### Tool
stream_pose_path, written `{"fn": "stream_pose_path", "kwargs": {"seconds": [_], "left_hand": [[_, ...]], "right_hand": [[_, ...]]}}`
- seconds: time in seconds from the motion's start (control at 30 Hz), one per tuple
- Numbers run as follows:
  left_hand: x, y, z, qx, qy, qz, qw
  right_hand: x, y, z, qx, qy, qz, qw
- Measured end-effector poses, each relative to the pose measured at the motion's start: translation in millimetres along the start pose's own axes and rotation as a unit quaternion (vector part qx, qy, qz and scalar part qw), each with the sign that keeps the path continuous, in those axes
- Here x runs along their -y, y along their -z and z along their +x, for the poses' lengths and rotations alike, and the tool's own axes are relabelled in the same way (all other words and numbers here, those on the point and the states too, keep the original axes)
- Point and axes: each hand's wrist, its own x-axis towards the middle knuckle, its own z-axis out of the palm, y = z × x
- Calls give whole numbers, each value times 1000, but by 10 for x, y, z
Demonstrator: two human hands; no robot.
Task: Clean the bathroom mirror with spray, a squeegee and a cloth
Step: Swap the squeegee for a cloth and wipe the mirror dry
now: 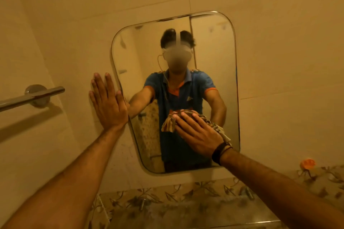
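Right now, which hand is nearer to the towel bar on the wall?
Left. The left hand lies flat on the wall just right of the towel bar; the right hand presses the cloth on the mirror, farther away.

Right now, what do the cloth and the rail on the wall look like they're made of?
Cloth: soft woven fabric, probably cotton, checked and matte; it bunches in folds under the right hand. Rail: metal, likely chromed or polished steel, judging by its shine.

A home bathroom: tiled wall [279, 24], wall mirror [214, 61], chrome towel bar [31, 96].
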Motion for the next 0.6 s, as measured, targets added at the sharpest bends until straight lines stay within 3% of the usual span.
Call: {"fn": "stream_pose_path", "kwargs": {"seconds": [0.13,0.33,0.47,0.6], "left_hand": [[43,-4,-60,2,-20,2,1000],[68,-41,-139,-3,-25,6,1000],[106,-44,-157,-1,-38,10,999],[138,-43,-223,6,-46,7,999]], "right_hand": [[-141,190,273,7,-9,2,1000],[-427,441,1096,-18,-196,20,980],[-66,274,1034,-70,-117,16,990],[670,-72,567,-26,51,9,998]]}}
